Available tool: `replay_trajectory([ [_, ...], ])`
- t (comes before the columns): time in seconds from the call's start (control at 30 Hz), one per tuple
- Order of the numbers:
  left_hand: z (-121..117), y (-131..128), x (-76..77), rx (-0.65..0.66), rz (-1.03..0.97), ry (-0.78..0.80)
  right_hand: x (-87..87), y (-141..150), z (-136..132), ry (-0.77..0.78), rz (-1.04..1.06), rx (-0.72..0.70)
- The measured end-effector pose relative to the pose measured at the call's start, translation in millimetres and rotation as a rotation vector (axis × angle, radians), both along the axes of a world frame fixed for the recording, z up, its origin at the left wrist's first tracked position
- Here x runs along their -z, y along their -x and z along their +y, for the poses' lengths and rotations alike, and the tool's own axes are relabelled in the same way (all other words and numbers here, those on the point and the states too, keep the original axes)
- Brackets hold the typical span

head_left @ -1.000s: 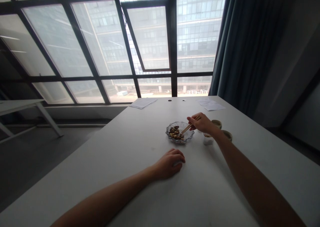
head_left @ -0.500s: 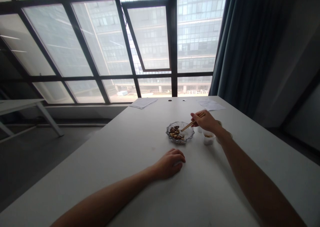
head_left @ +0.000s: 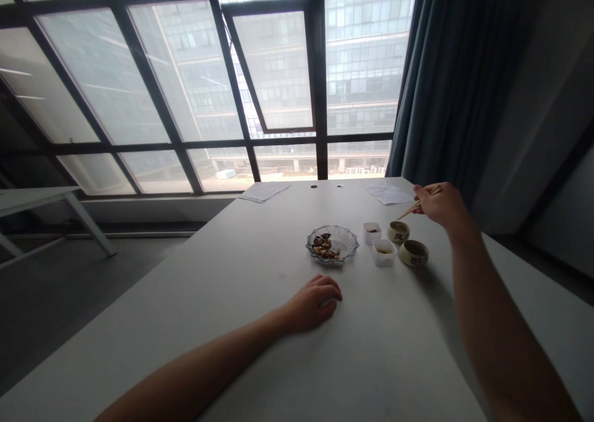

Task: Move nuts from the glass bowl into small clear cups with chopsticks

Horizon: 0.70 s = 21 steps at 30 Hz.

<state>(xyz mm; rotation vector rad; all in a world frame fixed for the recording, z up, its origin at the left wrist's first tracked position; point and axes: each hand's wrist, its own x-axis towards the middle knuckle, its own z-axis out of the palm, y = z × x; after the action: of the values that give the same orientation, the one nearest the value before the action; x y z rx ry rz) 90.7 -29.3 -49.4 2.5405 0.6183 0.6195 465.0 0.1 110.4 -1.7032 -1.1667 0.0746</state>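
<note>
In the head view my right hand (head_left: 439, 205) is raised at the far right of the white table (head_left: 195, 323), about over its edge, and pinches a pair of wooden chopsticks (head_left: 415, 206) between thumb and fingers. The sticks lie close together and slant down and left, their tips in the air, and I cannot make out anything between them. My left hand (head_left: 313, 304) rests palm down on the tabletop, fingers loosely curled; I cannot tell whether anything sits inside the curl. The two hands are well apart. The cut-glass dish (head_left: 346, 239) stands on the table just beyond my left hand, not touching it, with a small heap of brown nuts (head_left: 323, 246) on its left half. To the right of the dish are two small square plastic tubs, a farther one (head_left: 372, 232) and a nearer one (head_left: 383, 252), then two small ceramic bowls with dark lettering (head_left: 398, 231) (head_left: 413, 253). All four stand close together, between the dish and my right hand, which is up and to the right of the bowls and touches none of them. Loose papers (head_left: 264, 191) (head_left: 387, 193) lie along the far edge, which meets the tall window (head_left: 278, 69). A dark curtain (head_left: 455, 69) hangs beyond my right hand.
</note>
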Motion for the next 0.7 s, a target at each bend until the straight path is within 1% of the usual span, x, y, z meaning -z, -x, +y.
replay_trajectory([
  [0.07,0.5,-0.1,-0.6,0.002,0.005,0.002,0.2,3.5,2.6,-0.013,0.008,-0.004],
  [0.13,1.0,-1.2,-0.5,0.003,0.009,0.005,-0.1,8.8,3.7,-0.054,0.046,-0.051],
  [0.23,1.9,-4.9,1.8,0.003,0.007,0.008,0.3,20.3,2.9,-0.101,0.181,-0.214],
  [0.3,1.0,-6.7,1.8,0.004,0.000,0.008,0.0,32.6,1.2,-0.087,0.266,-0.350],
  [0.4,-3.9,-4.6,-5.7,0.011,-0.008,0.013,-3.0,58.3,-2.2,0.001,0.313,-0.534],
  [0.5,-11.1,2.5,-21.3,0.015,-0.005,0.016,-8.0,85.9,-5.4,0.129,0.251,-0.675],
  [0.6,-16.4,8.9,-35.7,0.013,-0.003,0.012,-11.3,106.0,-7.3,0.223,0.141,-0.787],
  [0.7,-18.6,10.9,-41.9,0.013,-0.002,0.008,-9.8,115.7,-6.6,0.278,0.097,-0.850],
])
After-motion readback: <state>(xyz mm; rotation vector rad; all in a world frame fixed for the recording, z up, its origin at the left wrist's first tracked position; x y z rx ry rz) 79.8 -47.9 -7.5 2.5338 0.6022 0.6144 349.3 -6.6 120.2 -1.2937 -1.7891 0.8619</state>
